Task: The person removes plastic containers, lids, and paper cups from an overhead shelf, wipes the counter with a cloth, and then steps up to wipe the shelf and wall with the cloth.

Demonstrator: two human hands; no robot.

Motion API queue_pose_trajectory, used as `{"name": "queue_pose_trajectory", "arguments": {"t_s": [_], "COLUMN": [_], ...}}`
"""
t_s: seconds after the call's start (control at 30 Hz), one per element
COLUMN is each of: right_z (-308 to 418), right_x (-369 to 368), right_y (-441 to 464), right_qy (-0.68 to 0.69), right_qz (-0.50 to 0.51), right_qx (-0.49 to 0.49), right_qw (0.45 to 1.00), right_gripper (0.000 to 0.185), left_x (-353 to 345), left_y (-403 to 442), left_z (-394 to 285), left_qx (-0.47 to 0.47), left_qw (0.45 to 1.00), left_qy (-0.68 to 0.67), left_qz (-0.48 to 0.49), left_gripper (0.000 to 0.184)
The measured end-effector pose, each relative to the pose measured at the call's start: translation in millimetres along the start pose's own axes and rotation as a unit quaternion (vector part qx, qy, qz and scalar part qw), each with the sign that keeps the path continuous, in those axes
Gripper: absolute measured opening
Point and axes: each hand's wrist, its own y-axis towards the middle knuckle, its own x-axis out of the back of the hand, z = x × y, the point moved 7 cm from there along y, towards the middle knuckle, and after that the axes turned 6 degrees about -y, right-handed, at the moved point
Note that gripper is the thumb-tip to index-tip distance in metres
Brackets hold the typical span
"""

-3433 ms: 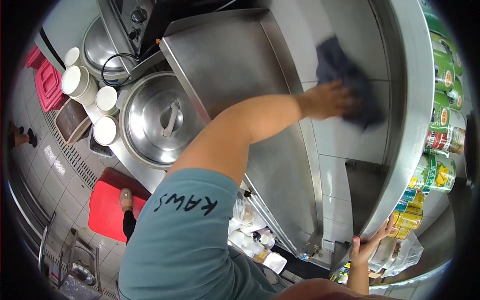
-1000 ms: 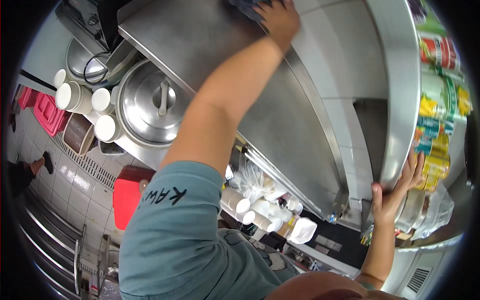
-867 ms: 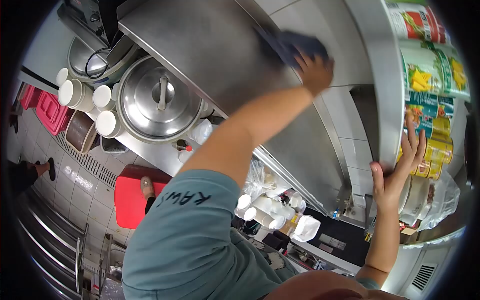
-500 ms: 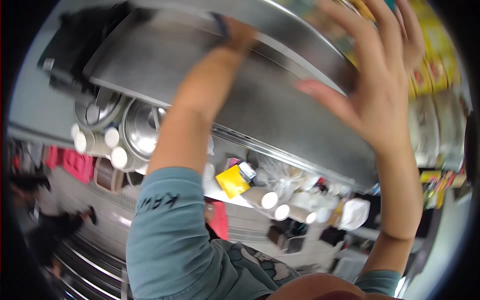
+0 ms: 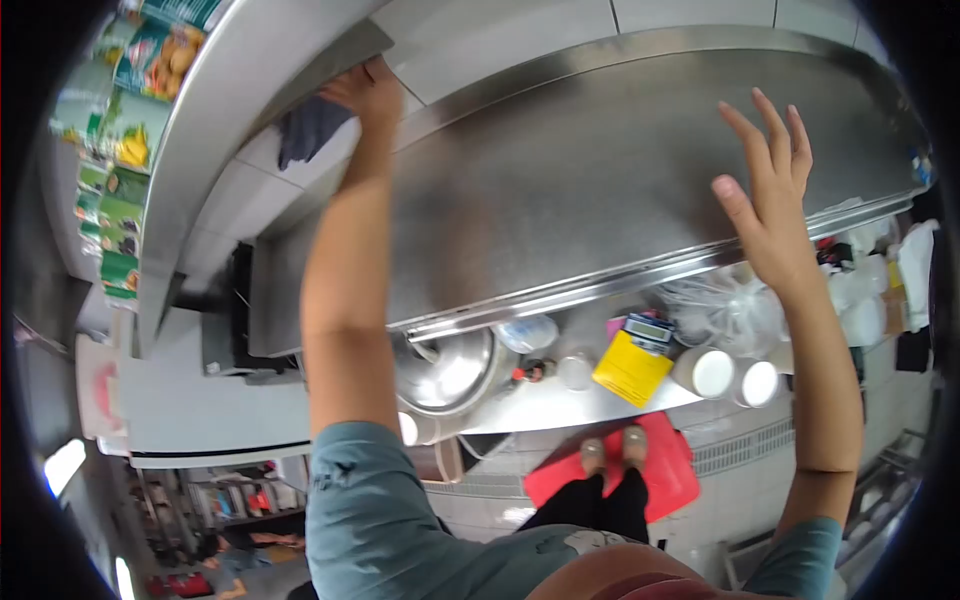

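My left hand (image 5: 368,98) reaches up at the upper left, against the underside of the upper metal shelf (image 5: 215,150). A dark grey-blue cloth (image 5: 312,130) is gripped in it and hangs in front of the tiled wall (image 5: 500,45). Part of the fingers is hidden by the hand itself. Over the right part of the wide stainless steel shelf (image 5: 580,170), my right hand (image 5: 772,185) is held with its fingers spread and nothing in it. Whether it touches the metal, I cannot tell.
Below the steel shelf stand a metal pot (image 5: 445,370), a yellow box (image 5: 632,370), a calculator (image 5: 648,332), white cups (image 5: 712,373) and clear plastic bags (image 5: 735,305). Printed food packs (image 5: 125,150) line the upper shelf. My feet are on a red stool (image 5: 665,465).
The view has swung round to the left. My left hand has gone with the cloth from the steel shelf to beneath the upper shelf. My right hand is now lower, away from the yellow packs.
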Motion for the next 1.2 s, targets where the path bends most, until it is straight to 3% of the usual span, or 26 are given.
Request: {"name": "queue_pose_trajectory", "arguments": {"t_s": [0.03,0.1,0.13,0.2,0.23,0.27,0.3,0.33,0.37,0.4,0.43,0.47,0.57,0.67,0.73,0.77,0.8,0.83,0.9,0.93,0.97,1.0,1.07,1.17,1.2], "right_z": [-11,-17,-10,-3,-4,-9,-14,-11,-10,-11,-11,-10,-8,-3,-2,-2,-3,-3,-2,-2,-2,-2,-4,-5,-5], "right_x": [-11,-26,-28,-33,-34,-34,-33,-31,-31,-32,-32,-31,-33,-34,-35,-35,-37,-36,-36,-36,-36,-37,-39,-42,-42], "right_y": [-9,-22,-27,-28,-30,-30,-29,-28,-29,-29,-28,-30,-27,-30,-31,-31,-32,-32,-32,-31,-31,-30,-32,-31,-31], "right_qy": [0.029,0.072,0.002,-0.085,-0.074,-0.055,-0.036,-0.051,-0.043,-0.053,-0.064,-0.064,-0.1,-0.109,-0.116,-0.127,-0.134,-0.132,-0.131,-0.126,-0.136,-0.149,-0.16,-0.181,-0.189], "right_qz": [0.008,0.014,0.017,0.01,0.011,0.006,0.0,0.0,0.0,-0.003,-0.006,-0.01,-0.005,-0.01,-0.021,-0.027,-0.034,-0.035,-0.032,-0.031,-0.026,-0.024,-0.013,-0.01,-0.017], "right_qx": [-0.032,-0.071,-0.022,0.037,0.031,0.005,-0.017,-0.001,-0.001,-0.001,0.0,0.003,0.023,0.034,0.036,0.037,0.036,0.039,0.038,0.043,0.046,0.048,0.052,0.054,0.058], "right_qw": [0.999,0.995,1.0,0.996,0.997,0.998,0.999,0.999,0.999,0.999,0.998,0.998,0.995,0.993,0.992,0.991,0.99,0.99,0.99,0.991,0.989,0.987,0.986,0.982,0.98], "right_gripper": [0.068,0.074,0.078,0.085,0.085,0.085,0.086,0.085,0.085,0.084,0.083,0.083,0.085,0.079,0.078,0.078,0.077,0.077,0.076,0.076,0.076,0.077,0.077,0.078,0.079], "left_x": [-10,-12,-7,28,31,18,5,-2,-9,9,16,23,25,29,30,49,68,71,63,57,58,46,49,62,48], "left_y": [-5,-7,-6,10,8,9,9,15,21,59,67,73,53,8,-63,-95,-101,-95,-77,-50,-17,10,53,71,67], "left_z": [-15,-10,-9,-26,-9,43,94,123,151,129,118,108,26,8,25,14,4,7,29,35,30,39,35,51,110], "left_qx": [-0.004,0.079,0.106,0.07,0.093,0.038,-0.043,-0.112,-0.191,0.031,0.152,0.242,0.006,-0.051,-0.167,-0.158,-0.201,-0.199,-0.126,-0.093,-0.09,-0.052,-0.108,-0.167,-0.207], "left_qw": [0.998,0.974,0.96,0.918,0.921,0.951,0.928,0.862,0.752,0.949,0.959,0.918,0.985,0.973,0.933,0.902,0.897,0.898,0.872,0.899,0.947,0.947,0.98,0.966,0.959], "left_qy": [-0.043,-0.141,-0.168,-0.344,-0.306,-0.088,0.126,0.329,0.507,0.125,-0.081,-0.289,-0.133,-0.041,0.045,0.081,-0.022,-0.018,0.0,0.006,-0.012,0.022,-0.035,0.015,0.067], "left_qz": [0.035,0.157,0.196,0.187,0.222,0.293,0.347,0.369,0.374,0.287,0.225,0.122,0.108,0.22,0.316,0.394,0.392,0.392,0.472,0.428,0.307,0.315,0.164,0.195,0.179], "left_gripper": [0.07,0.069,0.069,0.065,0.064,0.063,0.063,0.063,0.062,0.06,0.058,0.057,0.05,0.045,0.035,0.03,0.03,0.03,0.034,0.037,0.039,0.046,0.054,0.059,0.056]}}
